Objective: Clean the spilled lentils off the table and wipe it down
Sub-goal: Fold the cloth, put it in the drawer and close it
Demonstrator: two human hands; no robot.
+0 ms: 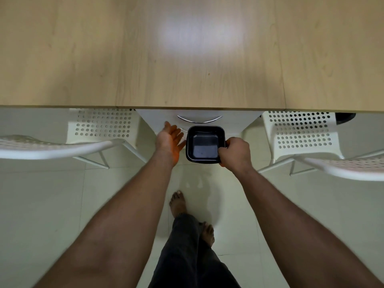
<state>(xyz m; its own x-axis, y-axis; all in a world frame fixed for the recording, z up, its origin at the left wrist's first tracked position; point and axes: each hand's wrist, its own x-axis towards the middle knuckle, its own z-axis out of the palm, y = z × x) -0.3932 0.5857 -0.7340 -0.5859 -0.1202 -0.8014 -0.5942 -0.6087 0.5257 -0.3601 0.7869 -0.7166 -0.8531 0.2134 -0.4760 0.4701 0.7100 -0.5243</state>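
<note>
Black tray (204,145) in right hand (235,151)

table (187,59): pale wood-grain laminate, smooth, slight sheen
container (205,145): black glossy plastic
chairs (303,132): white perforated, smooth
drawer handle (199,119): shiny metal
floor (41,204): glossy pale tiles

White perforated chairs (99,129), pale tiles (41,204)

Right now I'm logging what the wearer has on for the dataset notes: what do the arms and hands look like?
Both forearms are bare, with no sleeves in view. The left hand and right hand wear no gloves, and no watch, ring or bracelet shows. Lower down, dark trousers and bare feet are visible.
</note>
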